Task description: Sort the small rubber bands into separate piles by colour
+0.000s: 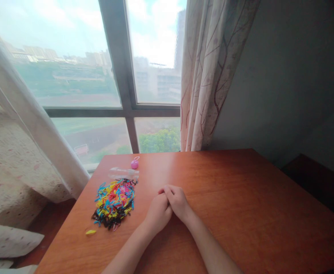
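I see the left hand (157, 215) and right hand (178, 202) pressed together, fingers curled, mid-frame on the desk (241, 198). The bands (114, 203) lie just left of them.

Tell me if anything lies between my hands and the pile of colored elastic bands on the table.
Nothing visible does. Only bare table separates the left hand, joined with the right hand, from the pile of bands. The pink piece lies beyond the pile; a stray yellow band lies at its near left.
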Demonstrator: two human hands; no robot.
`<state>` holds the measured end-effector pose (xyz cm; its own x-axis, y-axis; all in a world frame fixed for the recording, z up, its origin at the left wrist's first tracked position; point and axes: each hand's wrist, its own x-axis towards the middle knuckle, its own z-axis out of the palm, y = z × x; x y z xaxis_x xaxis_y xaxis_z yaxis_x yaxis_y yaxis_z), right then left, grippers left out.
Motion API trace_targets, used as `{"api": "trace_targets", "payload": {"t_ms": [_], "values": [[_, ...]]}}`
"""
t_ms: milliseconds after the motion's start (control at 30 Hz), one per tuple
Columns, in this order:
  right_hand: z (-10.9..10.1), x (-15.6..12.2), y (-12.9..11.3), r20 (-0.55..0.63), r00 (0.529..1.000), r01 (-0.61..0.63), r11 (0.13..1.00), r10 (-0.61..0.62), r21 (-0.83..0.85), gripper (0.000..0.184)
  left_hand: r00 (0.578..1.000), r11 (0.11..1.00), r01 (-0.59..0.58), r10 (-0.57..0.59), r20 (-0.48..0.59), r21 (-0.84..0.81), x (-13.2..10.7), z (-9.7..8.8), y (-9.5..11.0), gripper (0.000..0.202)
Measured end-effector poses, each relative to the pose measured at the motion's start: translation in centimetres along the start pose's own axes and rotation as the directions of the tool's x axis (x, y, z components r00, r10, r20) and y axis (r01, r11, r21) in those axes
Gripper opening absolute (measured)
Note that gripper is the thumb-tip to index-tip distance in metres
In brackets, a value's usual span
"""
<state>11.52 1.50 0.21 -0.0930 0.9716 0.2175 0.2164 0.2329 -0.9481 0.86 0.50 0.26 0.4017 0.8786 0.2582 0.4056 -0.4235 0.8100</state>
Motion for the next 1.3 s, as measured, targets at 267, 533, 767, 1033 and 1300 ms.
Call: {"api": "trace_targets", "payload": {"t_ms": [267, 533, 767, 1033, 1300], "values": [[0.0, -0.02, -0.3, -0.003, 1.0, -0.001, 1.0, 0.0, -0.005, 0.043, 1.0, 1.0, -0.006, 0.006, 0.002, 0.005, 0.08, 0.0, 0.0, 0.039], [-0.01, 0.0, -0.32, -0.005, 1.0, -0.01, 1.0, 0.01, -0.007, 0.043, 1.0, 1.0, -0.011, 0.011, 0.007, 0.003, 0.03, 0.0, -0.16, 0.04], [-0.06, -0.05, -0.4, -0.007, 1.0, -0.005, 1.0, 0.005, 0.0, 0.042, 1.0, 1.0, -0.017, 0.017, 0.005, 0.004, 0.02, 0.03, -0.17, 0.04], [-0.07, -0.09, -0.27, -0.007, 1.0, -0.005, 1.0, 0.005, 0.003, 0.042, 1.0, 1.0, -0.019, 0.019, 0.004, 0.004, 0.0, 0.14, -0.35, 0.041], [-0.03, -0.05, -0.08, -0.013, 1.0, 0.0, 1.0, 0.0, -0.007, 0.041, 1.0, 1.0, -0.008, 0.008, 0.01, 0.012, -0.01, 0.28, -0.67, 0.041]]}}
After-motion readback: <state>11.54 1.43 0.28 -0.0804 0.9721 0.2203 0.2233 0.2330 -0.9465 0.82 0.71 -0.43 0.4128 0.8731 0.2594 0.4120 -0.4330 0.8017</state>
